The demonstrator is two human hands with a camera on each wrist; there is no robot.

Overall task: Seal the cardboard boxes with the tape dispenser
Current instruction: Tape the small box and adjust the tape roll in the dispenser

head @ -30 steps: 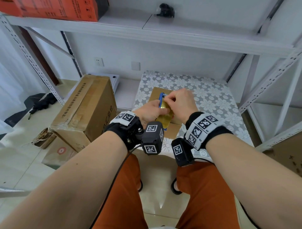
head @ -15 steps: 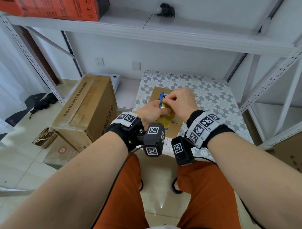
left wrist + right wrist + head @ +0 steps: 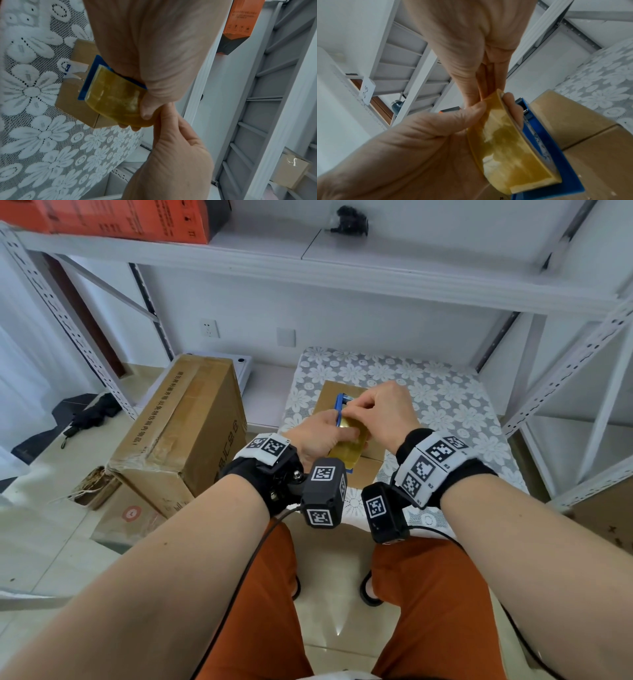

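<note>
My left hand (image 3: 320, 436) grips a blue tape dispenser (image 3: 340, 409) with a yellow-brown tape roll (image 3: 347, 451), held just above a small cardboard box (image 3: 335, 392) on the lace-covered table (image 3: 445, 405). My right hand (image 3: 378, 407) has its fingertips (image 3: 488, 93) pinched on the tape at the roll's (image 3: 506, 142) upper edge, next to the left thumb (image 3: 471, 113). In the left wrist view the roll (image 3: 115, 94) and blue frame (image 3: 90, 77) sit over the box (image 3: 73, 98), whose flap seam shows, with a torn white label at its corner.
A large cardboard box (image 3: 181, 433) stands on the floor at the left, with flat cartons beside it. White metal shelving (image 3: 565, 378) frames the table; an orange box (image 3: 130, 217) lies on the upper shelf. My knees are under the table's near edge.
Both hands stay almost in place over the small box. The right hand's fingers have crept slightly up and away along the roll.
</note>
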